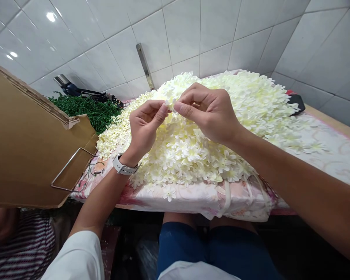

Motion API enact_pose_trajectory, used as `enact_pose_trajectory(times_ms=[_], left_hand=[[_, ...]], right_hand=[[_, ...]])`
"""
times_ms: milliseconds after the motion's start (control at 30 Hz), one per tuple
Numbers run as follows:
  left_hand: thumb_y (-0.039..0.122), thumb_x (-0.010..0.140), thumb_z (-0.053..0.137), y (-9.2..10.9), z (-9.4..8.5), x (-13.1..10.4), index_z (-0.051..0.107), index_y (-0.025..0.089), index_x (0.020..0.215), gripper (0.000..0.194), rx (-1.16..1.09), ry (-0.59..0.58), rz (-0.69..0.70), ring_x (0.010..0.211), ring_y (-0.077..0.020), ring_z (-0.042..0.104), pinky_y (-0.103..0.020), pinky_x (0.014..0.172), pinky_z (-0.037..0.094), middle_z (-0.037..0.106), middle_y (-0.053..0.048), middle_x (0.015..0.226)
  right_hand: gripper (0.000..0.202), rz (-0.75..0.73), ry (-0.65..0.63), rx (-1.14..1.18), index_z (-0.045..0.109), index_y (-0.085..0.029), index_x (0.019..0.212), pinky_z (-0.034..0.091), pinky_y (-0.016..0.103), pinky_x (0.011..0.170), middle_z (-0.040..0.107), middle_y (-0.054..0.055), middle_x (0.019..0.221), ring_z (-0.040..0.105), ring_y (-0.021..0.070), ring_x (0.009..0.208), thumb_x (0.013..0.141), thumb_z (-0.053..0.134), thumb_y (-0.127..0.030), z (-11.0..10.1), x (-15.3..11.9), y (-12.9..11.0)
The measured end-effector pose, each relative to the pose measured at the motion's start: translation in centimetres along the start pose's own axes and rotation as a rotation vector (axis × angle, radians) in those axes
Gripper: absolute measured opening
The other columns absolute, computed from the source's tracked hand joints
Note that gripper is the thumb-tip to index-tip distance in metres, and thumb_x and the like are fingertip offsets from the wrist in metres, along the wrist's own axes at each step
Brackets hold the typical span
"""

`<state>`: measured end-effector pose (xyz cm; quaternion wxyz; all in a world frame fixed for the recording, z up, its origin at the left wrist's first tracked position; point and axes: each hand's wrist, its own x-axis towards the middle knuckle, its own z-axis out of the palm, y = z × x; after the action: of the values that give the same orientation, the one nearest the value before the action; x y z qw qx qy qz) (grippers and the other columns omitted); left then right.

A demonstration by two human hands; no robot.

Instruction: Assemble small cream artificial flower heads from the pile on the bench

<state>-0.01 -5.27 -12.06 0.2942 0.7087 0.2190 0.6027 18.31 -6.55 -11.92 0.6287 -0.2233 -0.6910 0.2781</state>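
Over a large heap of white artificial flowers (189,151), my two hands meet at the fingertips. A small white artificial flower (170,103) is pinched between them. My left hand (147,122), with a pale watch (124,166) on the wrist, is closed with thumb and forefinger at the flower's left side. From the right, my right hand (210,111) is closed too, its thumb and forefinger on the same flower. What the curled fingers behind may hold is hidden. One loose flower (169,193) lies at the front edge of the table.
Smaller cream blossoms (113,136) and a pile of green plastic stems (87,112) lie at left, beside a cardboard panel (32,147) with a wire handle (65,169). A dark object (296,103) rests behind the heap at right. Tiled wall (186,35) bounds the back. Another person's striped clothing (20,241) shows lower left.
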Motion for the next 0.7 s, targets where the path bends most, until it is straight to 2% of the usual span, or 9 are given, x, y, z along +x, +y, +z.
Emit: enact_pose_trajectory(times_ms=[167, 267, 400, 500, 600, 700], left_hand=[[0.036, 0.081, 0.084, 0.39, 0.39, -0.05, 0.077, 0.021, 0.081, 0.016, 0.015, 0.047, -0.045, 0.065, -0.0052, 0.062, -0.019, 0.061, 0.051, 0.071, 0.001, 0.075], [0.034, 0.077, 0.088, 0.65, 0.73, -0.11, 0.076, 0.021, 0.078, 0.018, -0.006, 0.074, -0.063, 0.065, -0.0048, 0.062, -0.019, 0.061, 0.051, 0.071, 0.002, 0.074], [0.030, 0.074, 0.090, 0.75, 0.95, -0.25, 0.073, 0.020, 0.073, 0.020, -0.029, 0.081, -0.076, 0.064, -0.0042, 0.061, -0.018, 0.059, 0.051, 0.069, 0.003, 0.071], [0.031, 0.077, 0.088, 0.69, 0.90, -0.35, 0.073, 0.020, 0.076, 0.018, -0.049, 0.022, -0.096, 0.064, -0.0034, 0.060, -0.017, 0.058, 0.049, 0.068, 0.003, 0.073], [0.036, 0.081, 0.084, 0.75, 0.88, -0.36, 0.075, 0.021, 0.082, 0.018, -0.052, -0.032, -0.103, 0.062, -0.0030, 0.057, -0.017, 0.057, 0.048, 0.066, 0.003, 0.073], [0.039, 0.078, 0.086, 0.90, 0.94, -0.30, 0.076, 0.022, 0.088, 0.022, -0.025, -0.033, -0.066, 0.062, -0.0042, 0.058, -0.018, 0.055, 0.048, 0.069, 0.002, 0.077]], right_hand=[[0.018, -0.003, 0.071, -0.046, 0.075, -0.021, 0.076, 0.045, 0.031, 0.061, 0.066, 0.004, 0.084, 0.057, 0.0141, 0.074, 0.087, 0.080, -0.035, 0.10, 0.01, -0.04], [0.016, 0.002, 0.069, -0.048, 0.074, -0.021, 0.075, 0.046, 0.030, 0.060, 0.066, 0.003, 0.084, 0.057, 0.0137, 0.074, 0.087, 0.079, -0.030, 0.04, 0.02, 0.00], [0.024, 0.028, 0.054, -0.004, 0.071, -0.021, 0.072, 0.046, 0.031, 0.060, 0.064, 0.002, 0.081, 0.057, 0.0135, 0.072, 0.080, 0.086, -0.037, -0.11, 0.02, 0.11], [0.032, 0.034, 0.051, 0.019, 0.069, -0.022, 0.068, 0.046, 0.033, 0.059, 0.064, 0.002, 0.078, 0.056, 0.0147, 0.071, 0.074, 0.090, -0.045, -0.18, 0.03, 0.08], [0.033, 0.021, 0.063, 0.041, 0.068, -0.023, 0.066, 0.045, 0.034, 0.060, 0.063, 0.003, 0.077, 0.056, 0.0159, 0.072, 0.071, 0.092, -0.045, -0.18, 0.01, -0.02], [0.030, 0.009, 0.046, 0.026, 0.070, -0.023, 0.068, 0.045, 0.035, 0.062, 0.063, 0.003, 0.078, 0.056, 0.0161, 0.072, 0.074, 0.091, -0.043, -0.11, -0.04, -0.01]])
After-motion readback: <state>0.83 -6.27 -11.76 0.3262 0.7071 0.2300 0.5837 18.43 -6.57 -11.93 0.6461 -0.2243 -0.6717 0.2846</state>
